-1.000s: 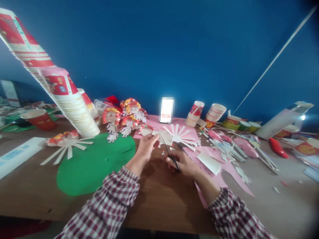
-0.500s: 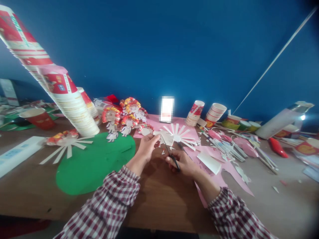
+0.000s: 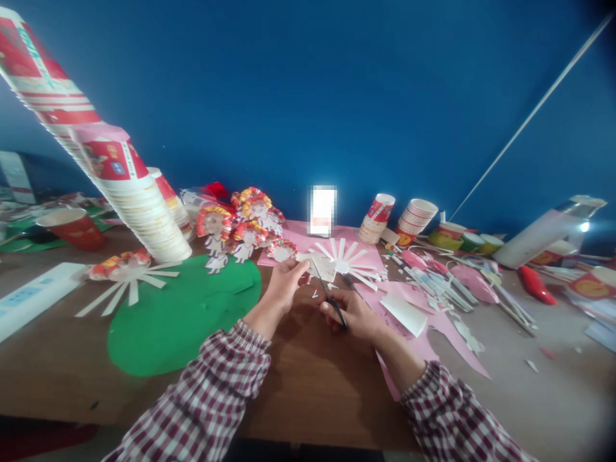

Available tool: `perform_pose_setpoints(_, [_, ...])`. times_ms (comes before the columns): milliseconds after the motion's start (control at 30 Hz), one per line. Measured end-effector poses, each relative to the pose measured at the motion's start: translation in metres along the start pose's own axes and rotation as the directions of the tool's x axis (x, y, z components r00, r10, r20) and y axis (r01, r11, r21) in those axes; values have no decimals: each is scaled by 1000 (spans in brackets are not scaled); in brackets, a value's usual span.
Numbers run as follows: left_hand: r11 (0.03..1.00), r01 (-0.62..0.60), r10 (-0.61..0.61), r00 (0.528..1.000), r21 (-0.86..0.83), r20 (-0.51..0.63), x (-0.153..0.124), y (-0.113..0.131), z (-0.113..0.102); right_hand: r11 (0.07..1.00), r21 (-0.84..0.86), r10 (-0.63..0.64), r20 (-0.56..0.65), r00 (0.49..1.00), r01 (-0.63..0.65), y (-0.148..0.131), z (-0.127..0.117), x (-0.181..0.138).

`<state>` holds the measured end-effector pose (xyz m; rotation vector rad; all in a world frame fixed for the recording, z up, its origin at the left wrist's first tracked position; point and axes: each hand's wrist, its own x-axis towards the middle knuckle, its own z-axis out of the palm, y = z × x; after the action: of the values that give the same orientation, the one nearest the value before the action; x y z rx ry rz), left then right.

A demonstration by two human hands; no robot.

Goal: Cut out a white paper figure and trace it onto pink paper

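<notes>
Pinching a small off-white paper piece (image 3: pixel 327 269) between thumb and fingers of the left hand (image 3: pixel 283 287) — near the front edge of a flat pink paper sheet (image 3: pixel 297 235), just left of a white paper sunburst with narrow strips (image 3: pixel 342 265). Grasping slim metal scissors with black handles (image 3: pixel 339 313) in the right hand (image 3: pixel 357 314), fingers curled at the handles — cannot tell how far through the loops. Pointing the blades forward and leftward, onto the paper piece; cannot tell how wide apart. Working above a brown wooden table (image 3: pixel 298 391), with a large rounded green paper sheet (image 3: pixel 178 327) left of the left hand and a curled white paper rectangle (image 3: pixel 403 313) beyond the right.
</notes>
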<state>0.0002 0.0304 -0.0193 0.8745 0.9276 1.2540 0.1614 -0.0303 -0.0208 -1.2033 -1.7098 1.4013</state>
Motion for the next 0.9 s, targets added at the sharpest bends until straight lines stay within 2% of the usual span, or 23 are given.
perform_pose_setpoints(900, [1000, 13, -13, 1000, -6, -10, 0, 0, 0, 1000, 0, -22, 3, 1000, 22, -1, 0, -2])
